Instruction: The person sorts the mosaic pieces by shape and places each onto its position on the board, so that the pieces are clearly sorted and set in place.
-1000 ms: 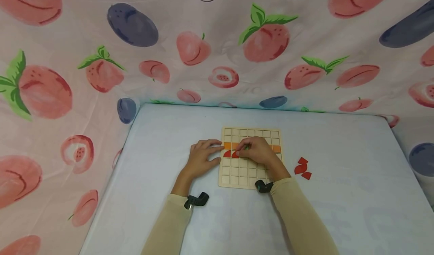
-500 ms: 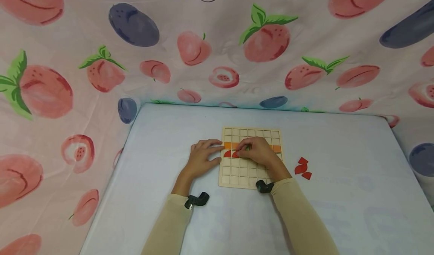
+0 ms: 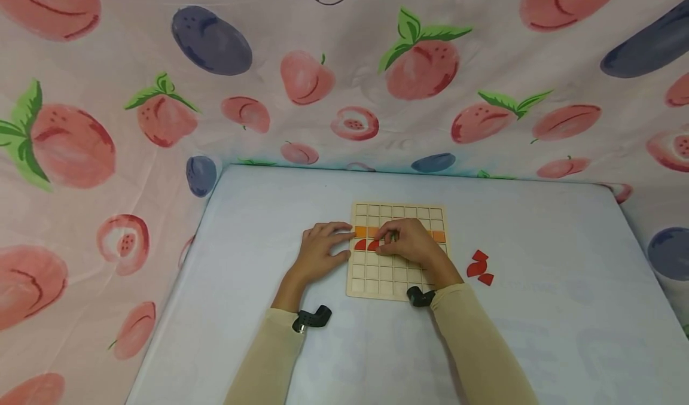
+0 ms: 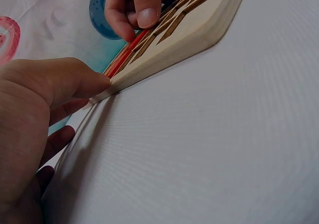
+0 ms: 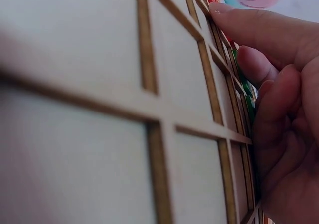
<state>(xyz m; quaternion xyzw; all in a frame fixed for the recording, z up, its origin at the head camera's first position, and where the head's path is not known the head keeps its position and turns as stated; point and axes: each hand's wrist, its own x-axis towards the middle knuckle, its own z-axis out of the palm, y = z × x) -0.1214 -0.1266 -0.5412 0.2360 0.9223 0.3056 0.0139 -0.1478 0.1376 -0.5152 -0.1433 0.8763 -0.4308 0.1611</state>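
A wooden grid board (image 3: 371, 286) lies on the table. Its left edge is touched by my left hand (image 3: 317, 252); the left wrist view shows the thumb (image 4: 89, 84) at the edge, the other fingers spread beyond. Two red curved-sided pieces, a first one (image 3: 360, 245) and a second one (image 3: 372, 246), occupy neighbouring cells below a row of orange squares (image 3: 361, 231). Over the second red piece is my right hand (image 3: 411, 240), its thumb and index fingertips apart and close to it. Green pieces (image 5: 250, 107) show beside its curled fingers in the right wrist view; the hand covers part of the row.
Several loose red pieces (image 3: 476, 268) lie on the white tabletop (image 3: 565, 309) right of the board. A fruit-print cloth (image 3: 355, 82) hangs behind and to the left of the table. Each wrist wears a dark camera mount, the left mount (image 3: 313, 318) and the right mount (image 3: 420, 297).
My right thumb has shifted slightly down and away from the index finger, widening the gap between them. The left hand, the board and the loose red pieces stay in place.
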